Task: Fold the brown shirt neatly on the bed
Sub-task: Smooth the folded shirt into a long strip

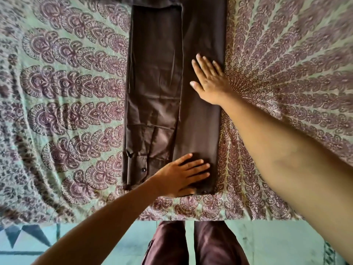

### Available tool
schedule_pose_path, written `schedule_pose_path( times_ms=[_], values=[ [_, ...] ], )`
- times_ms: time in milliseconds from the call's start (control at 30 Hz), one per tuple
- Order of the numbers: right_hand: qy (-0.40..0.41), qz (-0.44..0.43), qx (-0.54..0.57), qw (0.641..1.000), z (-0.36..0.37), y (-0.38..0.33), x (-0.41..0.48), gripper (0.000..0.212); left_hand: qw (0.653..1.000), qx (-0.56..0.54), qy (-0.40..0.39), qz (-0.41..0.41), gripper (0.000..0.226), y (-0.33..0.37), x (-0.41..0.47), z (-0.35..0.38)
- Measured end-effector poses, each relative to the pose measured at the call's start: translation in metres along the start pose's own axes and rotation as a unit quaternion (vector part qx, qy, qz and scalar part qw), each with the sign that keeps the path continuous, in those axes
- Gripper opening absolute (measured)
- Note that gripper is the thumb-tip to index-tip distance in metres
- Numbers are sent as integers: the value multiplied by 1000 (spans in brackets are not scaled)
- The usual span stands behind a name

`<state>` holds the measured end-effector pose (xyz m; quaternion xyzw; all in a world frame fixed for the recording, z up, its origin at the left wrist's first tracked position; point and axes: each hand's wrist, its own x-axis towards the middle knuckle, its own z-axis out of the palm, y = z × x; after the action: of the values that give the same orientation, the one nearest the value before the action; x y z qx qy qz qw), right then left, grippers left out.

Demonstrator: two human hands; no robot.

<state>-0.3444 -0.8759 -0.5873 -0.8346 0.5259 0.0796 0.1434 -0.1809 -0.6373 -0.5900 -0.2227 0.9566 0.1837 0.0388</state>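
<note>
One shirt [156,83] lies on the bed [66,92], folded lengthwise into a long narrow strip that runs from the near edge up out of view at the top. One sleeve lies down its left half, and its cuff shows one dark button [143,170]. Two hands rest on the shirt. The left hand [181,175] lies flat on the near end, fingers straight and slightly spread. The right hand [210,79] presses flat on the right half, about midway up, by the strip's right edge, fingers straight and slightly apart. Neither hand grips the cloth. Below the bed's edge, two legs [210,245] in brown cloth stand on a teal floor [267,241].
</note>
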Motion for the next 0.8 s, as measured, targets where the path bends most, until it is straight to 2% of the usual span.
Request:
schedule_pose_path(
  times_ms=[67,133,233,300,400,533,633,800],
  values=[
    [6,7,49,999,-3,-3,2,62,997,-67,25,-4,47,-3,1,-10],
    [49,34,160,985,-6,-9,4,56,982,-164,74,-58,38,-19,7,-33],
    [161,142,360,908,-24,-22,0,47,931,-247,133,-232,36,-53,14,-80],
    [194,181,403,876,-38,-29,0,46,881,-278,168,-344,41,-83,15,-110],
    [185,163,396,884,-54,-36,12,48,817,-303,206,-446,43,-130,3,-139],
    [189,110,364,905,-77,-51,52,39,745,-330,241,-527,33,-197,-23,-163],
    [211,70,348,911,-93,-68,96,42,737,-294,259,-550,24,-250,-42,-180],
    [211,20,296,931,-103,-107,174,42,716,-240,300,-583,24,-339,-85,-197]
  ],
)
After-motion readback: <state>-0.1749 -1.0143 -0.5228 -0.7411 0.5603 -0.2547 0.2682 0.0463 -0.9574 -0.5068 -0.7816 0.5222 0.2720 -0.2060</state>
